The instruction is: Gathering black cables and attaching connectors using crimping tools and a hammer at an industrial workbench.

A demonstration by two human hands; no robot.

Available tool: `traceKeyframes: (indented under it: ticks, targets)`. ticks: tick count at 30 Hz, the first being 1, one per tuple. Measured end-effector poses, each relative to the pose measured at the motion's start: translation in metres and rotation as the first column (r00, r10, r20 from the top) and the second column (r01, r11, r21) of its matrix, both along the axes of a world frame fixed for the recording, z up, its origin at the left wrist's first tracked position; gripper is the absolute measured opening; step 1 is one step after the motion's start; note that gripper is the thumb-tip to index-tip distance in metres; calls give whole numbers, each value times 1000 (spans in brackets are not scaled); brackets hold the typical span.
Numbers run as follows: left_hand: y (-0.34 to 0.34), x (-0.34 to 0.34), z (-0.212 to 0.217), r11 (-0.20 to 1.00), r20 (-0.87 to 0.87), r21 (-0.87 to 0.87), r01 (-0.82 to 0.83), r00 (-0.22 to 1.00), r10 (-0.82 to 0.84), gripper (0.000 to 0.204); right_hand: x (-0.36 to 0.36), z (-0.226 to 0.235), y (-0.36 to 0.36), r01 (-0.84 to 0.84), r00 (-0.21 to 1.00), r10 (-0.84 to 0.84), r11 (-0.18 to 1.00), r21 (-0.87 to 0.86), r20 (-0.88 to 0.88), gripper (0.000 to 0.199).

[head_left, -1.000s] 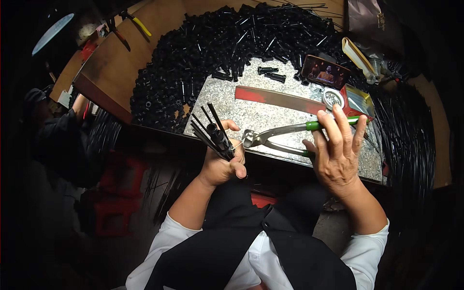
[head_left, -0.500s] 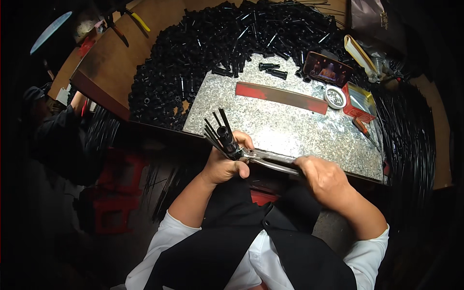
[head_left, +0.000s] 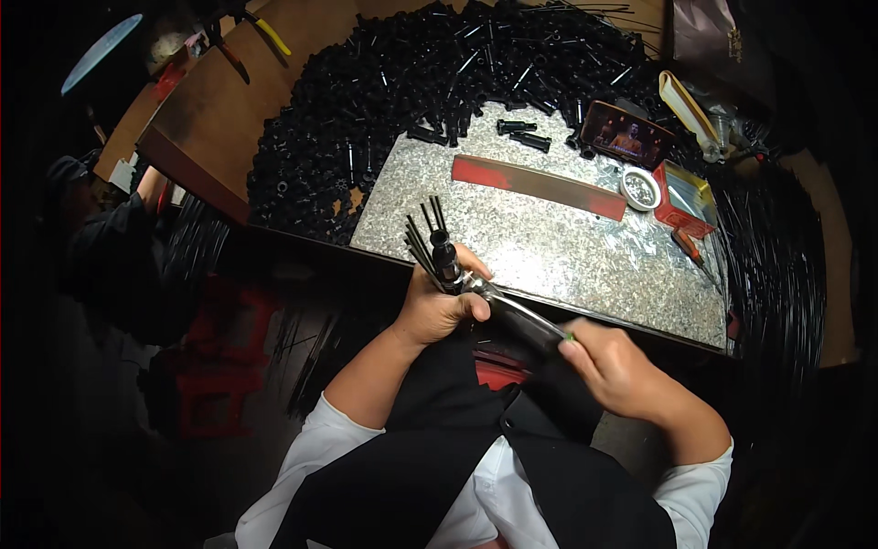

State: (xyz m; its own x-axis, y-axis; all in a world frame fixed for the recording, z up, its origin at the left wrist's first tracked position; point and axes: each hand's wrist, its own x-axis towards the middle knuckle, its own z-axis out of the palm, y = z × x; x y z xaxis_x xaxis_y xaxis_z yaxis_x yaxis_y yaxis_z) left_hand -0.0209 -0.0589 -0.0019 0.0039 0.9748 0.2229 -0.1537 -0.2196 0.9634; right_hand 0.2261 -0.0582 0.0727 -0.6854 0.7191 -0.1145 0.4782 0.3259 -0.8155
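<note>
My left hand point(head_left: 437, 306) is closed round a black tubular part point(head_left: 445, 258) and several thin black rods point(head_left: 417, 245) that stick up past my fingers. The tube points up and away, its hollow end on top. In my right hand point(head_left: 615, 366) are the handles of metal pliers point(head_left: 526, 314), slightly smeared by motion. Their jaws meet the lower end of the tube beside my left thumb; my fingers partly hide what they grip. Both hands are just off the near edge of the speckled board point(head_left: 540, 252).
A large heap of black tubular parts point(head_left: 402, 82) borders the board. On it lie a red-brown bar point(head_left: 540, 188), a white dish point(head_left: 640, 188), a red box point(head_left: 684, 212), a screwdriver point(head_left: 688, 249) and a phone point(head_left: 626, 131). Black rods point(head_left: 773, 247) lie at right. A person point(head_left: 114, 233) sits at left.
My right hand has shifted slightly down with the plier handles, which now slope more steeply. The black tube stands more upright in my left hand, which has moved a little right.
</note>
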Motion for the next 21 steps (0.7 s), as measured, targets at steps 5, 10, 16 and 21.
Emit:
traceKeyframes:
  ticks: [5, 10, 16, 21]
  targets:
    - [-2, -1, 17, 992, -12, -40, 119, 993, -119, 76, 6, -6, -1, -177, 979, -2, 487, -855, -204, 21]
    - [1, -3, 7, 997, 26, -24, 67, 997, -66, 59, -1, -3, -9, 18, 1000, -17, 992, -124, 14, 47]
    - [4, -10, 6, 982, 139, -27, 189, 973, -184, 55, 10, -17, 4, -83, 991, 10, 829, 553, 135, 28]
    - [7, -12, 8, 943, 36, -12, 333, 942, -332, 48, 18, -33, 3, -202, 945, -203, 250, -947, -256, 29]
